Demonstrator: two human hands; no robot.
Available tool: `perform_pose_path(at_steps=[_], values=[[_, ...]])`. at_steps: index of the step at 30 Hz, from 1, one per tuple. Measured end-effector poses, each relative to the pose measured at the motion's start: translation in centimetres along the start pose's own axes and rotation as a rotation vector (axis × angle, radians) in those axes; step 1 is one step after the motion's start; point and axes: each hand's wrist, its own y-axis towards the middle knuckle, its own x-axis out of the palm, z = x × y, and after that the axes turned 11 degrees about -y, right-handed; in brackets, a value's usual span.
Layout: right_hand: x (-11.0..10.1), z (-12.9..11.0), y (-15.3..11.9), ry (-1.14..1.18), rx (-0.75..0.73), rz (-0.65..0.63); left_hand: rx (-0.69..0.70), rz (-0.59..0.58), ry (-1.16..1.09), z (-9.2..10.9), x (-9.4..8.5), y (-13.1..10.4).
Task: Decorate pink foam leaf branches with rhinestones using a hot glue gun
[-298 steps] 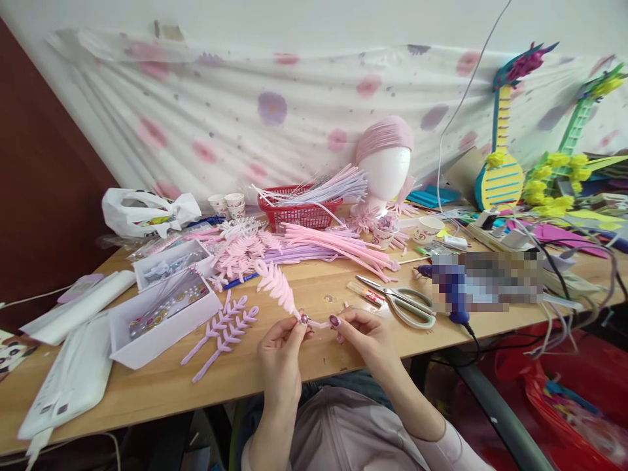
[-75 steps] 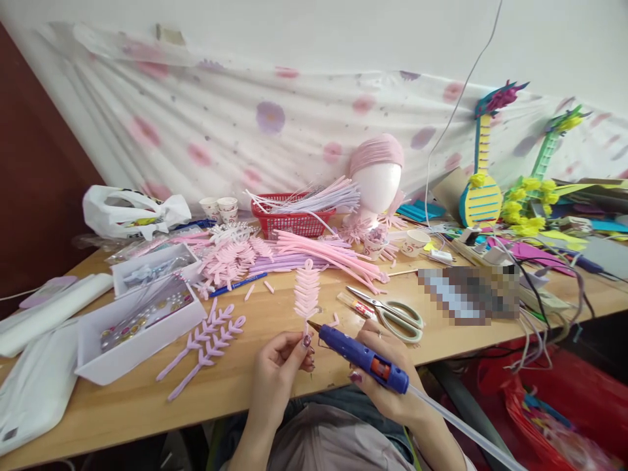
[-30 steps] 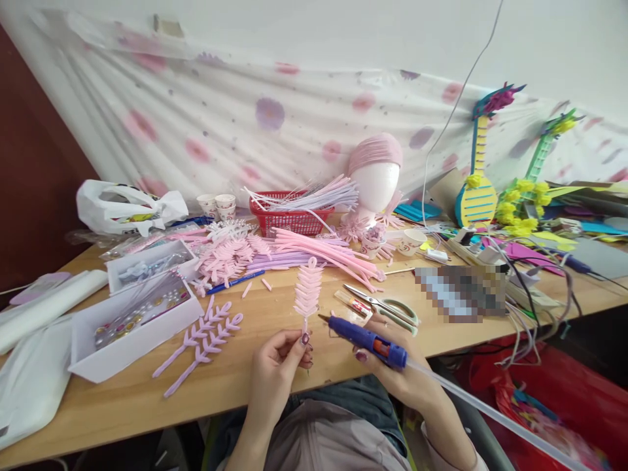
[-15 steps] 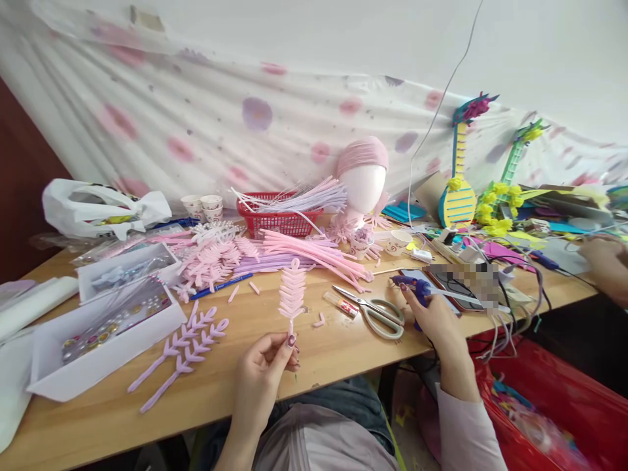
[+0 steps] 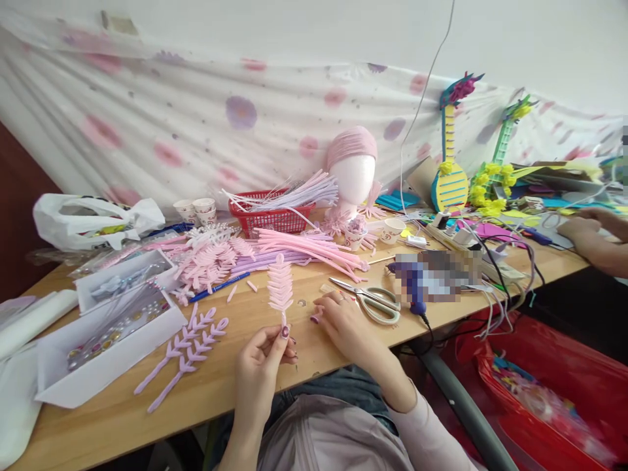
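Above our left hand (image 5: 267,353), which pinches its base: pink sprig (image 5: 280,286), leafing seemingly complete | left of that hand: two lilac sprigs (image 5: 185,367), formed | beyond both hands: pink strips (image 5: 309,246), unworked | our right hand (image 5: 338,324): low at table (image 5: 216,389), grip we cannot tell

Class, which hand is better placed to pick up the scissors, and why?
Probably the right hand: it lies close to the scissors, no held object visible; the left hand is farther away and pinches the pink leaf-shaped piece.
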Motion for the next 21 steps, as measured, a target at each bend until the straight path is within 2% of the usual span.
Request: perform_pose_path(at_steps=[3,9,12,16,21], values=[[1.5,0.0,0.4,0.053,0.053,0.023,-0.020,-0.016,0.007,-0.1,-0.3,0.3],[1.0,0.1,-0.1,0.373,0.142,0.065,-0.025,-0.009,-0.015,-0.3,-0.5,0.4],[1.3,-1.3,-0.1,0.664,0.171,0.029,-0.008,0.006,-0.027,-0.4,-0.4,0.4],[2.8,-4.0,-0.4,1.035,0.253,-0.065,0.028,0.014,-0.028,-0.4,-0.3,0.4],[4.5,-6.1,-0.8,1.292,0.340,-0.122,0.061,-0.007,-0.026,-0.4,-0.2,0.5]])
